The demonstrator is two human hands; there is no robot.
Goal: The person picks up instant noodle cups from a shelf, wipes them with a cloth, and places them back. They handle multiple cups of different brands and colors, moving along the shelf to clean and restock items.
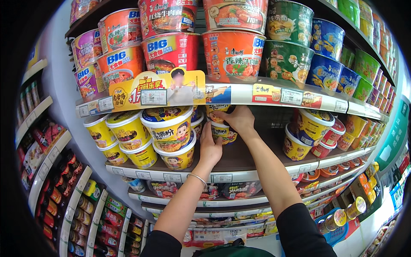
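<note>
Two stacked yellow noodle cups stand deep on the brown shelf [234, 160], partly under the price rail above. My right hand [240, 119] is around the right side of the upper cup [216, 113], its thumb across the front. Lower down, my left hand [211, 146] lies along the left side of the lower cup [223, 134], thumb at its front. The hands hide parts of both cups. Just left of them is another stack of yellow cups, with a white-lidded cup [170, 130] on top.
Overhead, a shelf with a white price rail [237, 93] and yellow promotional card [157, 88] holds large noodle tubs [234, 57]. More yellow cups [313, 125] stand to the right. Below are packaged noodle bowls [242, 189]. A blue basket [337, 233] with cups sits at lower right.
</note>
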